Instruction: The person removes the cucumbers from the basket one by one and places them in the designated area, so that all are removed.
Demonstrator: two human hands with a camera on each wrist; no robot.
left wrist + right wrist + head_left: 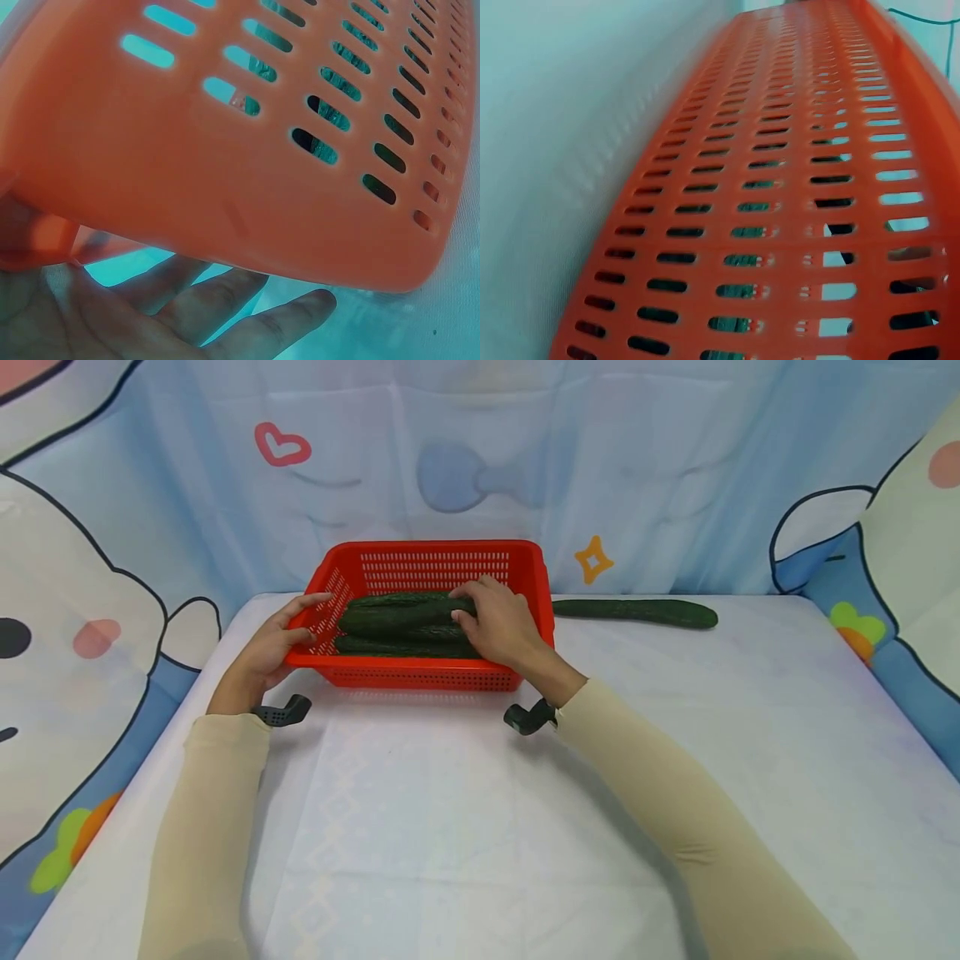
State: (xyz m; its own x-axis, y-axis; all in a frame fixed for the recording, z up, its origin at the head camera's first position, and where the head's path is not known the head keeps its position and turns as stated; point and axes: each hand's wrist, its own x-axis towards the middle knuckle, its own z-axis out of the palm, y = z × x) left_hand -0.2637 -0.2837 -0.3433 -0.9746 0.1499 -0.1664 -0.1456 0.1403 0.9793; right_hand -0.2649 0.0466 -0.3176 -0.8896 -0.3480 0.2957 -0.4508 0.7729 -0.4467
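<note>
Red plastic meets us in the head view: the left hand (270, 647) holds the left rim of the basket (423, 675); inside, the right hand (501, 622) grips the right end of the upper cucumber (397, 619); a lone cucumber (637, 612) lies right of it on the table (420, 810); at the left wrist, we see fingers (262, 326) by the rim; at the right wrist, we see slots, with what seems cucumber behind.

Your head view is bright and even, with soft shadows falling inward from both sleeves (202, 827) onto the worktop (420, 827). Your wrist views are dimmer and teal-tinted; in the left one, your left hand (142, 330) looks shaded beside the basket (187, 172), which lets bright cyan light through.
</note>
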